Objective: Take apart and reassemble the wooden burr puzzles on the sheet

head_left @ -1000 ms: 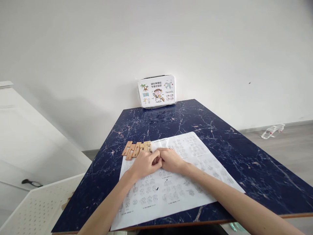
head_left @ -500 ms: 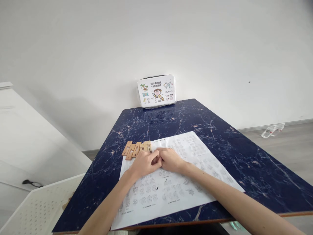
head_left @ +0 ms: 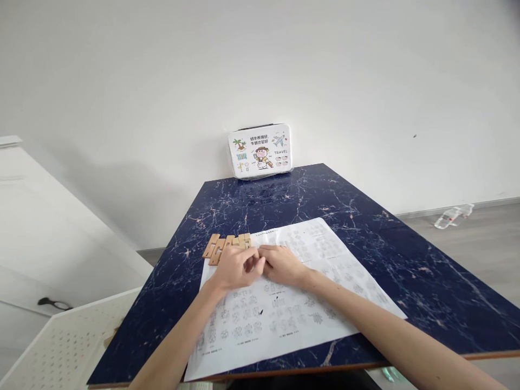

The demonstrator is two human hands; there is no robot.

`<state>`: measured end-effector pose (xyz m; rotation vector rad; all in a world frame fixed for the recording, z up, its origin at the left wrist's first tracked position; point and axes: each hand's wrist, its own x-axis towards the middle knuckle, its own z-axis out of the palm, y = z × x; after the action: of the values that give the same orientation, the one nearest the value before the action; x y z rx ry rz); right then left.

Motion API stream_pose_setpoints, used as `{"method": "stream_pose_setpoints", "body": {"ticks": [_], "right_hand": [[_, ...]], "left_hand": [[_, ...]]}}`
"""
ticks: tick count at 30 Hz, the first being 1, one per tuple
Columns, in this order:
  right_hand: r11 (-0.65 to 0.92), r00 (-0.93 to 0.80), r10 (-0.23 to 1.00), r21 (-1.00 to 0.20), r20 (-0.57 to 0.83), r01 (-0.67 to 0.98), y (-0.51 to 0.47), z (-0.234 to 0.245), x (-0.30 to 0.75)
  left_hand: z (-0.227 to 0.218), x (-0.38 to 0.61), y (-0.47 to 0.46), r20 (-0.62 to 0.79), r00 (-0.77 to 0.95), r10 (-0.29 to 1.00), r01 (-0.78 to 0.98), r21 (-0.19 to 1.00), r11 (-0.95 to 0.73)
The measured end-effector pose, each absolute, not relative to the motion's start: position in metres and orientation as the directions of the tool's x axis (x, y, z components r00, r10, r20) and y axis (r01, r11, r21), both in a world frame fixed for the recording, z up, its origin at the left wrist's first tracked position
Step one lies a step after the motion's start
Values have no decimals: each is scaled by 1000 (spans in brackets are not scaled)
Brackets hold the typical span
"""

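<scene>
My left hand (head_left: 238,266) is closed, fingers curled and thumb bent in, just in front of a row of wooden puzzle pieces (head_left: 212,246). These notched, light-brown pieces lie side by side at the left top corner of a printed sheet (head_left: 296,319); my left hand hides part of them. My right hand (head_left: 282,264) rests on the sheet with its fingers bent under, close beside my left fingertips. Whatever either hand might hold is hidden beneath the fingers. Rows of small diagrams and captions cover the white sheet.
A white case (head_left: 260,151) with cartoon prints stands against the wall at the far end of the dark blue marbled table (head_left: 260,203). Left of the table is a white perforated surface (head_left: 60,346). A clear plastic item (head_left: 453,215) lies on the floor at right.
My left hand has shifted slightly left and away from my right hand, now covering more of the wooden pieces. My right hand has hardly moved.
</scene>
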<state>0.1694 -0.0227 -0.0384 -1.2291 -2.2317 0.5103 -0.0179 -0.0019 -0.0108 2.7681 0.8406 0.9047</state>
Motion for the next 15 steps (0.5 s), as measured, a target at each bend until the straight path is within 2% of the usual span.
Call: {"method": "stream_pose_setpoints", "body": {"ticks": [3, 6, 9, 12, 15], "right_hand": [[504, -422, 860, -606, 286, 616, -24, -37, 169], [494, -415, 864, -633, 284, 596, -25, -35, 169], [487, -416, 868, -630, 270, 605, -25, -33, 169], [483, -419, 870, -624, 261, 614, -26, -31, 170], [478, -419, 872, -625, 253, 617, -26, -30, 170]], "left_hand": [[-3, -27, 7, 564, 498, 658, 605, 318, -730], [-1, -40, 25, 565, 276, 778, 751, 378, -541], [-6, -54, 44, 576, 165, 801, 865, 305, -398], [-17, -65, 56, 490, 91, 867, 935, 259, -244], [-26, -71, 61, 382, 49, 923, 944, 283, -168]]}}
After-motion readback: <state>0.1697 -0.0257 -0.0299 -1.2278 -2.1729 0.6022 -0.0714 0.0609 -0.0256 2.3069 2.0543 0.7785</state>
